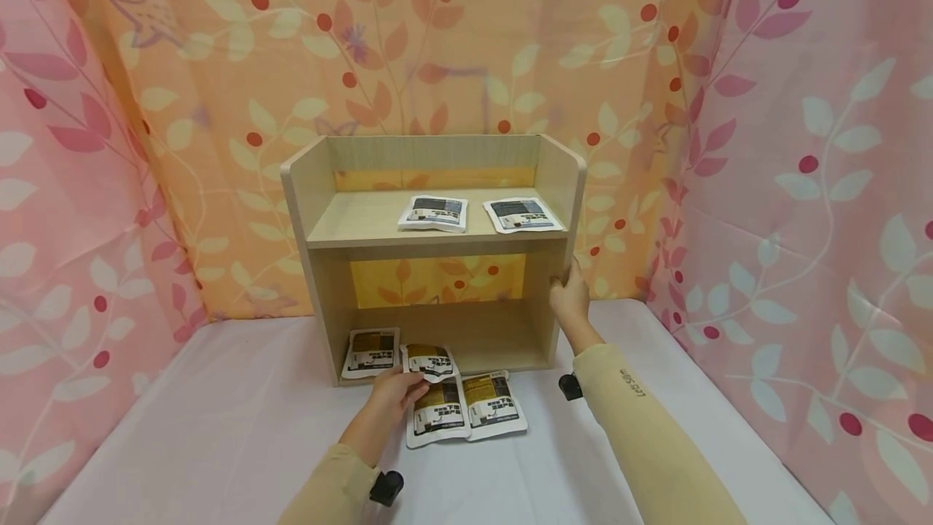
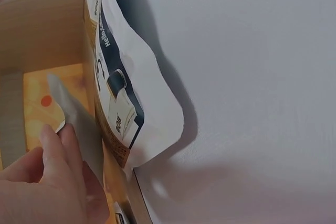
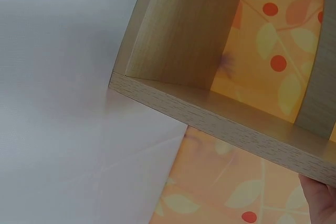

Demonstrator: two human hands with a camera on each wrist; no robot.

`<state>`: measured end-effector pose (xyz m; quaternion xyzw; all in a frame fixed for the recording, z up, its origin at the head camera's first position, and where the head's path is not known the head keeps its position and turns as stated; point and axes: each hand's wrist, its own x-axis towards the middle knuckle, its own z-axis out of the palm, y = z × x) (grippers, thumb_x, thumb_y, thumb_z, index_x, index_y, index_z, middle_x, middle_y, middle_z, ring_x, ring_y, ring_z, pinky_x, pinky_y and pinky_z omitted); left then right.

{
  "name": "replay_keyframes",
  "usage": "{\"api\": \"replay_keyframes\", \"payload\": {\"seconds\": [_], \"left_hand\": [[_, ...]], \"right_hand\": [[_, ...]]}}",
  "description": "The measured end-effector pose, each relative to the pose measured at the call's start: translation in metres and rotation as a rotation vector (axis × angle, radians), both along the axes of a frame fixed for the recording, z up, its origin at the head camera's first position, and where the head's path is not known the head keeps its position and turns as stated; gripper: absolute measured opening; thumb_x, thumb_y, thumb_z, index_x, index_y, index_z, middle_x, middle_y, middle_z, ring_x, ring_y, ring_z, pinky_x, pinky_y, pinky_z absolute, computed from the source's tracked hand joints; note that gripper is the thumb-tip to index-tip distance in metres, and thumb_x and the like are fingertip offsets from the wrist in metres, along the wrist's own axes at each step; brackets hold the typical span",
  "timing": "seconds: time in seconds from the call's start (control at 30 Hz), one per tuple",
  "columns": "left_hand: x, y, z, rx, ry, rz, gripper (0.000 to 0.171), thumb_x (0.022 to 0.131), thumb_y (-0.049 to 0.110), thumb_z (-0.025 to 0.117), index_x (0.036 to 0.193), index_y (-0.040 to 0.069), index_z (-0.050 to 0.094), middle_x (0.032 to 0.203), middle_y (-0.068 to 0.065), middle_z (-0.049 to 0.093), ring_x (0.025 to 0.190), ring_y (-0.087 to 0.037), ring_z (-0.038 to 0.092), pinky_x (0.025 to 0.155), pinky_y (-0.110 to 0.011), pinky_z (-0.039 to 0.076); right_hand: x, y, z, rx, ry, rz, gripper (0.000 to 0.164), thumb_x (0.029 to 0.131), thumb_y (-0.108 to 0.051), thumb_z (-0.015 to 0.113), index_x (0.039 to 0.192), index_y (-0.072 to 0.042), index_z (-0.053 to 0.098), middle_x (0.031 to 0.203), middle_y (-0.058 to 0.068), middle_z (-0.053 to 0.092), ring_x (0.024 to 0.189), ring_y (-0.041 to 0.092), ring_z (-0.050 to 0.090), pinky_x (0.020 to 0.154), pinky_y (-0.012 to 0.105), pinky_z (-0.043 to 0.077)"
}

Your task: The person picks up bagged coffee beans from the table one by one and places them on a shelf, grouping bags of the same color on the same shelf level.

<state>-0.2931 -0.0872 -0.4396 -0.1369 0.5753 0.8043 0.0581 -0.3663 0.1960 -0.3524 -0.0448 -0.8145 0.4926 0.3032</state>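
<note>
My left hand [image 1: 389, 397] pinches a white packet with a brown-and-black label [image 1: 430, 360] at the front of the lower shelf. In the left wrist view that packet [image 2: 80, 129] shows its plain pale side. Two similar packets lie side by side in front of the shelf, a left one [image 1: 439, 418] and a right one [image 1: 496, 405]. Another packet [image 1: 371, 352] sits in the lower compartment's left corner. My right hand [image 1: 573, 298] grips the front edge of the wooden shelf's right side panel [image 1: 541, 298]; only some of its fingers [image 3: 316, 198] show in the right wrist view.
Two packets with dark blue-grey labels lie on the upper board [image 1: 357, 213], one near the middle [image 1: 435, 214] and one at the right [image 1: 523, 215]. The shelf stands on a white-covered table [image 1: 240, 420]. Patterned curtains [image 1: 437, 47] hang behind and at both sides.
</note>
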Motion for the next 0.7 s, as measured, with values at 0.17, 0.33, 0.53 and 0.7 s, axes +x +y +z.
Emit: {"api": "replay_keyframes", "payload": {"seconds": [0.17, 0.33, 0.53, 0.7], "left_hand": [[-0.0033, -0.0021, -0.0026, 0.005, 0.005, 0.008, 0.072, 0.093, -0.013, 0.049, 0.148, -0.014, 0.002, 0.134, -0.040, 0.036, 0.071, -0.012, 0.061, 0.071, -0.018, 0.054], [-0.0062, -0.0042, -0.0021, 0.037, -0.034, 0.047, 0.064, 0.095, -0.009, 0.051, 0.147, -0.016, 0.013, 0.109, -0.028, 0.054, 0.067, -0.012, 0.062, 0.070, -0.018, 0.054], [-0.0091, -0.0048, 0.0016, 0.116, -0.035, 0.064, 0.045, 0.100, -0.004, 0.040, 0.138, -0.024, 0.025, 0.086, -0.020, 0.059, 0.067, -0.016, 0.065, 0.072, -0.024, 0.056], [-0.0105, -0.0015, 0.0043, 0.134, -0.033, 0.083, 0.044, 0.100, -0.005, 0.038, 0.138, -0.024, 0.024, 0.094, -0.024, 0.056, 0.076, -0.020, 0.064, 0.080, -0.029, 0.055]], "right_hand": [[0.0003, -0.0004, 0.0002, -0.005, -0.003, 0.002, 0.051, 0.090, -0.001, 0.053, 0.140, 0.000, 0.043, 0.128, 0.032, 0.054, 0.119, 0.048, 0.051, 0.102, 0.056, 0.038], [-0.0008, 0.0004, -0.0015, -0.008, -0.004, 0.006, 0.051, 0.090, -0.001, 0.053, 0.140, 0.000, 0.042, 0.127, 0.032, 0.054, 0.119, 0.047, 0.051, 0.102, 0.056, 0.038], [0.0001, 0.0004, -0.0018, -0.008, -0.009, 0.002, 0.050, 0.091, -0.001, 0.053, 0.139, 0.000, 0.043, 0.127, 0.032, 0.055, 0.119, 0.048, 0.051, 0.102, 0.056, 0.037], [0.0012, -0.0005, -0.0005, -0.005, -0.009, 0.002, 0.049, 0.091, -0.002, 0.053, 0.139, 0.000, 0.043, 0.126, 0.033, 0.055, 0.118, 0.048, 0.051, 0.101, 0.057, 0.037]]}}
